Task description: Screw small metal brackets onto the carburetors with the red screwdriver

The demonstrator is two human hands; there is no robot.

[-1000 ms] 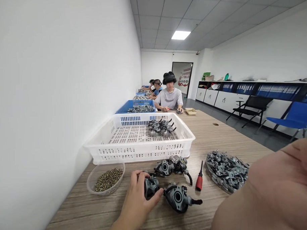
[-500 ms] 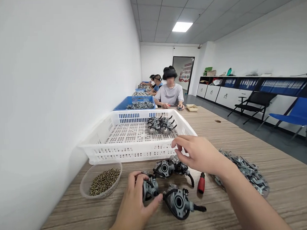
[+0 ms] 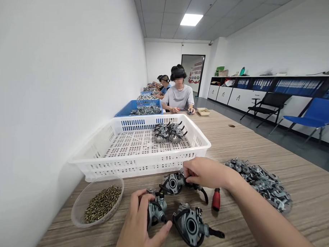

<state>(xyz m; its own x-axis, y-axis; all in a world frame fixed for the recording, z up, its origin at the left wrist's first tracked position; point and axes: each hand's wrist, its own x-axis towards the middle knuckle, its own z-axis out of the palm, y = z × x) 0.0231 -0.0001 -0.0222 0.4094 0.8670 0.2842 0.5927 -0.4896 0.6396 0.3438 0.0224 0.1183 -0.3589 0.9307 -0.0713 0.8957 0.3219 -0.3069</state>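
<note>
My left hand [image 3: 142, 223] is curled around a grey metal carburetor [image 3: 157, 210] on the table, fingers over its left side and thumb near its front. My right hand [image 3: 200, 171] has its fingers closed on the rear right carburetor [image 3: 196, 185], whose upper part they cover. Touching that one on the left is another carburetor [image 3: 172, 183], its round bore facing me. Nearest me lies a further carburetor [image 3: 191, 225] with a black hose, touched by neither hand. To the right of these, a red-handled screwdriver [image 3: 216, 200] lies partly behind my right wrist.
A clear bowl of brass-coloured screws [image 3: 76, 216] stands at left. Metal brackets [image 3: 263, 185] are heaped at right. Behind my hands, a white crate [image 3: 144, 169] holds several carburetors; a blue crate [image 3: 123, 109] is beyond it. A co-worker [image 3: 179, 96] sits across the table.
My right hand has come down from above the rear carburetors, its fingers closing on the right one. My left hand keeps its place around its carburetor. The view has shifted slightly.
</note>
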